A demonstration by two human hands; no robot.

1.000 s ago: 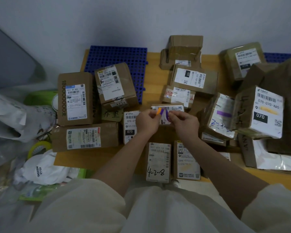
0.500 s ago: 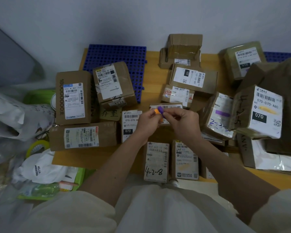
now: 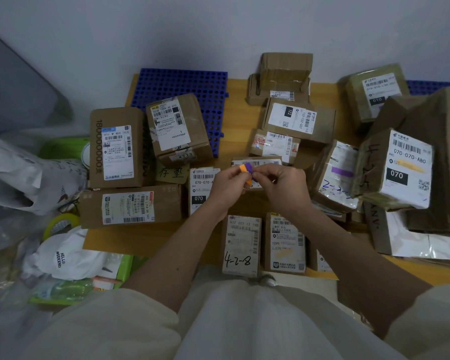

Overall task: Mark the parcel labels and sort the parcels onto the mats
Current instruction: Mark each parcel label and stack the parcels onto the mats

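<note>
Both hands meet over the middle of the wooden table (image 3: 242, 74). My left hand (image 3: 227, 187) holds an orange marker (image 3: 245, 174) with its end pointing up and right. My right hand (image 3: 281, 187) pinches a purple piece (image 3: 249, 167) at the marker's tip; whether it is a cap or a second marker I cannot tell. A small labelled parcel (image 3: 256, 162) lies just behind the hands, mostly hidden. Several brown labelled parcels lie around, one hand-marked "4-2-8" (image 3: 240, 246). A blue perforated mat (image 3: 185, 87) sits at the back left with a taped box (image 3: 178, 128) on it.
A stack of larger parcels (image 3: 405, 167) crowds the right side, with a second blue mat (image 3: 434, 87) behind it. Left of the table lie white plastic bags (image 3: 18, 172), a green tray (image 3: 125, 268) and a roll of tape (image 3: 60, 224). A grey wall stands behind.
The purple and orange pieces, held side by side before, now sit pressed together at the fingertips. Both hands stayed over the same small parcel.
</note>
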